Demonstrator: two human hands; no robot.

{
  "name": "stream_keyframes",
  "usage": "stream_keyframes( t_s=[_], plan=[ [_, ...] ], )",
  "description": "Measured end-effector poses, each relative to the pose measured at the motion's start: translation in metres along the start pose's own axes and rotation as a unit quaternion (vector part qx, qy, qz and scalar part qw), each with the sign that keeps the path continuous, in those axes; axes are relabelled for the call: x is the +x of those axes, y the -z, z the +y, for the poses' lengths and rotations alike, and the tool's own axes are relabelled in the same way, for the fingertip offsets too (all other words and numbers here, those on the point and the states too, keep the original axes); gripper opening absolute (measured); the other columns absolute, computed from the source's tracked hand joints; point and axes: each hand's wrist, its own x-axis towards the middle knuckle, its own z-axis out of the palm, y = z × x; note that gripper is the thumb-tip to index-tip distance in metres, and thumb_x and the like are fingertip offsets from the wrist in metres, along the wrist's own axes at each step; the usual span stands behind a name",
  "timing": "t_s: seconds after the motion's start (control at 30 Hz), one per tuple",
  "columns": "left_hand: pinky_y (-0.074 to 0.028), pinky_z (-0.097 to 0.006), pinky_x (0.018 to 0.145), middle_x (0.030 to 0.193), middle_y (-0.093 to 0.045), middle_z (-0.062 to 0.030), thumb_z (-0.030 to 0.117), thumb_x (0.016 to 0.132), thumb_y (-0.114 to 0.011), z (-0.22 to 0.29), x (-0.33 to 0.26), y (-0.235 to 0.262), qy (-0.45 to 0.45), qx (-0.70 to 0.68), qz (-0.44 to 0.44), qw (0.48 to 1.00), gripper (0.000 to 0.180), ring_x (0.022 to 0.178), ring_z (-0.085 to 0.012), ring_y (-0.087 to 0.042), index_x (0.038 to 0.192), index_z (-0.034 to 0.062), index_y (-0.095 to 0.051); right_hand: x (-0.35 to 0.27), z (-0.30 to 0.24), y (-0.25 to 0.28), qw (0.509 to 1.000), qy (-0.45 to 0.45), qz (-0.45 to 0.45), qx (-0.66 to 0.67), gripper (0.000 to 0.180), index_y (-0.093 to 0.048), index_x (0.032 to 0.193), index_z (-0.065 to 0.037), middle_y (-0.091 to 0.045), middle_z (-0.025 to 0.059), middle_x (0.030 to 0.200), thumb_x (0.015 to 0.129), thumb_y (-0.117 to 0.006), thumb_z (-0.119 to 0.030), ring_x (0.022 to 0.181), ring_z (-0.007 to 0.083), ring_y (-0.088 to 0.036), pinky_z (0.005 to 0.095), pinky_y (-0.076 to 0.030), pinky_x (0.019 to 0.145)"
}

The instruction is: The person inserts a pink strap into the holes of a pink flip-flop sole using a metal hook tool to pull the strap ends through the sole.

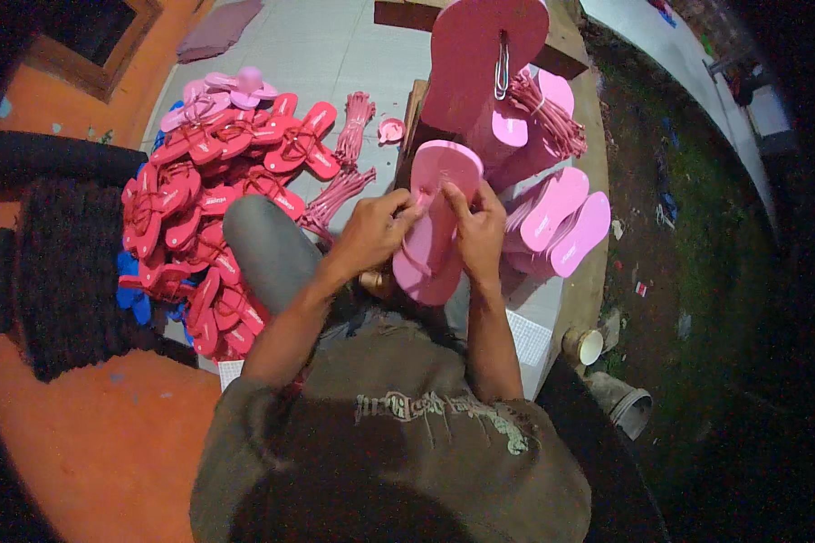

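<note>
A pink flip-flop is held up in front of me, its rounded toe end pointing away. My left hand is closed at its left side, thumb and finger pinching the thin pink strap near the toe end. My right hand grips the right edge, thumb pressed on the top face and fingers behind. Just beyond it stands a large red sole-shaped board with a metal hook-like tool on it. The strap's fixing at the toe is partly hidden by my fingers.
Left of my knee lies a big heap of red and pink flip-flops. Bundles of pink straps and a small pink dish sit on the tiled floor. Stacked pink soles and another strap bundle stand to the right, near the floor's edge.
</note>
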Motion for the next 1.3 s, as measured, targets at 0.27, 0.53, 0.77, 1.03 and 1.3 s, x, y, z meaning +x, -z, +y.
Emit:
stream_keyframes(
  t_s=[0.27, 0.53, 0.77, 1.03, 1.3],
  plan=[
    [-0.047, -0.037, 0.051, 0.073, -0.059, -0.0131, 0.029, 0.067, -0.059, 0.019, -0.012, -0.018, -0.058, 0.357, -0.12, 0.925, 0.026, 0.058, -0.027, -0.059, 0.07, 0.0027, -0.059, -0.029, 0.01, -0.016, 0.989, -0.118, -0.08, 0.023, 0.033, -0.057, 0.092, 0.002, -0.061, 0.0086, 0.081, 0.078, -0.058, -0.027, 0.071, 0.0123, -0.054, 0.0268, -0.043, 0.065],
    [-0.039, -0.041, 0.062, 0.065, -0.055, -0.0141, 0.016, 0.065, -0.058, -0.006, -0.037, -0.036, -0.108, 0.262, -0.061, 0.957, 0.015, 0.067, -0.0273, -0.053, 0.069, 0.0016, -0.058, -0.045, 0.035, -0.017, 0.986, -0.137, -0.087, 0.026, 0.029, -0.059, 0.09, 0.002, -0.061, 0.0111, 0.084, 0.076, -0.062, -0.022, 0.077, 0.0157, -0.056, 0.0275, -0.043, 0.069],
    [-0.038, -0.038, 0.059, 0.069, -0.052, -0.0132, 0.021, 0.071, -0.06, -0.009, -0.072, -0.03, -0.116, 0.104, -0.041, 0.987, 0.018, 0.067, -0.0286, -0.051, 0.072, 0.0044, -0.053, -0.041, 0.044, -0.003, 0.987, -0.15, -0.065, 0.004, 0.025, -0.06, 0.084, -0.001, -0.059, 0.0032, 0.076, 0.078, -0.06, -0.025, 0.069, 0.0088, -0.052, 0.0221, -0.042, 0.06],
    [-0.043, -0.031, 0.061, 0.079, -0.054, -0.0128, 0.021, 0.075, -0.058, -0.016, -0.045, -0.008, 0.049, -0.018, -0.025, 0.998, 0.027, 0.068, -0.022, -0.053, 0.091, 0.0003, -0.052, -0.009, 0.027, -0.004, 0.965, -0.096, 0.036, 0.243, 0.034, -0.051, 0.101, 0.002, -0.054, 0.0074, 0.094, 0.086, -0.048, -0.028, 0.085, 0.0161, -0.052, 0.0273, -0.042, 0.072],
    [-0.039, -0.023, 0.075, 0.088, -0.053, -0.0037, 0.022, 0.083, -0.052, -0.071, -0.056, 0.021, 0.101, -0.293, 0.166, 0.936, 0.026, 0.08, -0.011, -0.05, 0.098, 0.0008, -0.051, 0.007, 0.028, -0.031, 0.842, -0.141, 0.013, 0.52, 0.035, -0.044, 0.107, -0.001, -0.052, 0.0063, 0.1, 0.086, -0.047, -0.029, 0.09, 0.0177, -0.052, 0.0323, -0.042, 0.081]
  ],
)
